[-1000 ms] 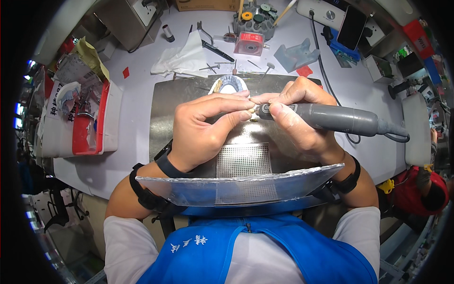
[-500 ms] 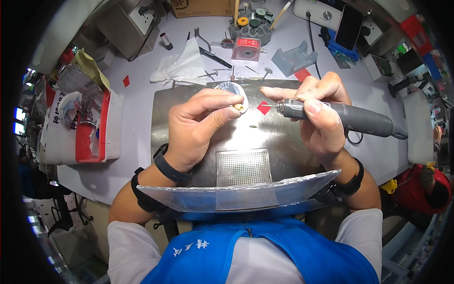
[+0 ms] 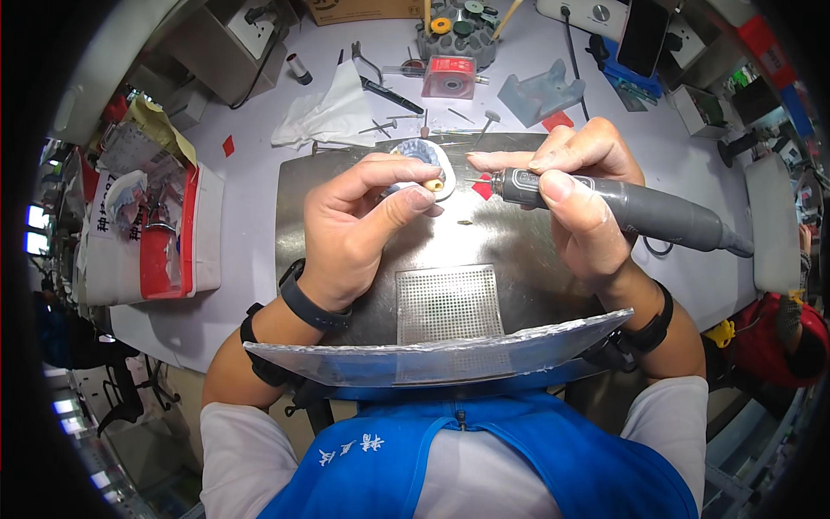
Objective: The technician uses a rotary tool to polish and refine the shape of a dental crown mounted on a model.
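My left hand (image 3: 350,212) pinches a small yellowish dental crown (image 3: 434,185) between thumb and fingertips. Just behind those fingers a white and grey dental model (image 3: 446,164) rests on the metal work plate (image 3: 346,169), partly covered by the hand. My right hand (image 3: 588,203) is wrapped round a dark grey rotary handpiece (image 3: 661,214), its index finger stretched out to the left. The handpiece's thin bur (image 3: 475,180) points left at the crown, with a small gap between them. A red paper square (image 3: 484,189) lies on the plate beneath the bur.
A clear shield (image 3: 441,350) spans between my forearms, and a perforated grille (image 3: 450,303) sits in the plate. At left stands a white and red bin (image 3: 207,233). Behind are a tissue (image 3: 333,112), a bur holder (image 3: 458,43), a red-labelled box (image 3: 451,76) and a blue-grey stand (image 3: 543,93).
The handpiece has shifted left, bringing its bur nearer the crown. My left fingers have opened slightly around the crown, showing more of the model behind.
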Motion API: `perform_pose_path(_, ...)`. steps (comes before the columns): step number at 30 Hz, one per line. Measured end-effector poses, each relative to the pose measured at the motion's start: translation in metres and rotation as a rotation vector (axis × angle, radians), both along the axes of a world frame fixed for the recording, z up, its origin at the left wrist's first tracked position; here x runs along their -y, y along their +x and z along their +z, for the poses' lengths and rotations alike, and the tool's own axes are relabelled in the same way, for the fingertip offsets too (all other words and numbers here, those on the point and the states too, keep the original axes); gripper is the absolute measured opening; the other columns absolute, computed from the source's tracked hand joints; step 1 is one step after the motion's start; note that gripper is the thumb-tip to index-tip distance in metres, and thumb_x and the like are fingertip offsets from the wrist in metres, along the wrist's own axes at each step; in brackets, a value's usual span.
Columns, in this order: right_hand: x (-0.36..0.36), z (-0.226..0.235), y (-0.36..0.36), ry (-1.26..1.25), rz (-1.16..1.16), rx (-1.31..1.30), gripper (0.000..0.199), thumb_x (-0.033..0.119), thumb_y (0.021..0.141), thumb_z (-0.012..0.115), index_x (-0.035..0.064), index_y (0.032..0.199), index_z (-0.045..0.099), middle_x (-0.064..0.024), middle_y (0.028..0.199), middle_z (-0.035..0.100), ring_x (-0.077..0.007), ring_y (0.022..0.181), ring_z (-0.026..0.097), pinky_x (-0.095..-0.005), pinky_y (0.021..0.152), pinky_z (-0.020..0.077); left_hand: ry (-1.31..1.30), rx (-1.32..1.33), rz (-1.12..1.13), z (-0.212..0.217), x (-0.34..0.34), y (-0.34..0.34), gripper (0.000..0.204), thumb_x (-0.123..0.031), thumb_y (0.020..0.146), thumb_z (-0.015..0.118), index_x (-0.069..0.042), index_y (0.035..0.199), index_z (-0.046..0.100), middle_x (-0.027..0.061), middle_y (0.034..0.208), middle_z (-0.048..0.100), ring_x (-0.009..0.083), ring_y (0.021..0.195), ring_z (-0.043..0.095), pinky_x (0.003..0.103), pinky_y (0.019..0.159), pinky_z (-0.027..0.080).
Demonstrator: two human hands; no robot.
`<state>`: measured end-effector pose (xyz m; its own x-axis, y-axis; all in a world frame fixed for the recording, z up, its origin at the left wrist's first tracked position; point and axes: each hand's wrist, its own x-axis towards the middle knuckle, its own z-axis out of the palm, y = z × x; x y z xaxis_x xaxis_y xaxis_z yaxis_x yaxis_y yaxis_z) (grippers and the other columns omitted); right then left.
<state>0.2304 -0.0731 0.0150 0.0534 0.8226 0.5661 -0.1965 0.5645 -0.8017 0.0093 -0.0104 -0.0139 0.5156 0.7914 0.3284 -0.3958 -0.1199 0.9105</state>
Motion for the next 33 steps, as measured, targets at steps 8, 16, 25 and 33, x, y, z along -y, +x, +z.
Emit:
perform_pose_path(8, 0.0, -0.004, 0.0, 0.01, 0.023, 0.034, 0.01, 0.003, 0.09, 0.063, -0.0003, 0.094, 0.054, -0.014, 0.081, 0.067, -0.0178, 0.085, 0.071, -0.0314, 0.079, 0.0557, 0.067, -0.038, 0.069, -0.002, 0.0, -0.002, 0.021, 0.002, 0.091, 0.071, 0.002, 0.112, 0.071, 0.0125, 0.11, 0.067, 0.0184, 0.099, 0.067, 0.03, 0.086, 0.058)
perform_pose_path(16, 0.003, -0.003, -0.001, 0.011, -0.068, 0.171, 0.006, 0.003, 0.088, 0.064, -0.0012, 0.091, 0.06, -0.016, 0.09, 0.071, -0.0099, 0.072, 0.06, -0.0281, 0.076, 0.0536, 0.308, -0.196, 0.184, 0.007, 0.004, 0.0, 0.019, 0.004, 0.087, 0.073, 0.0, 0.105, 0.075, 0.0134, 0.112, 0.069, 0.0186, 0.102, 0.066, 0.029, 0.087, 0.053)
perform_pose_path(25, 0.006, -0.002, -0.008, -0.004, -0.058, 0.169, 0.005, 0.0, 0.085, 0.065, -0.0026, 0.087, 0.061, -0.0049, 0.078, 0.057, -0.0097, 0.071, 0.058, -0.0267, 0.069, 0.0499, 0.533, -0.32, 0.258, 0.01, 0.004, 0.002, 0.018, 0.005, 0.083, 0.074, -0.001, 0.099, 0.077, 0.0119, 0.103, 0.073, 0.0216, 0.097, 0.069, 0.031, 0.088, 0.053)
perform_pose_path(33, 0.005, 0.0, -0.01, 0.002, -0.114, 0.28, 0.009, 0.003, 0.083, 0.071, -0.0015, 0.086, 0.063, -0.0072, 0.079, 0.062, -0.0097, 0.071, 0.06, -0.0261, 0.064, 0.0485, 0.65, -0.379, 0.299, 0.014, 0.003, 0.005, 0.018, 0.004, 0.08, 0.076, -0.002, 0.097, 0.077, 0.0118, 0.099, 0.073, 0.0238, 0.095, 0.069, 0.033, 0.086, 0.054)
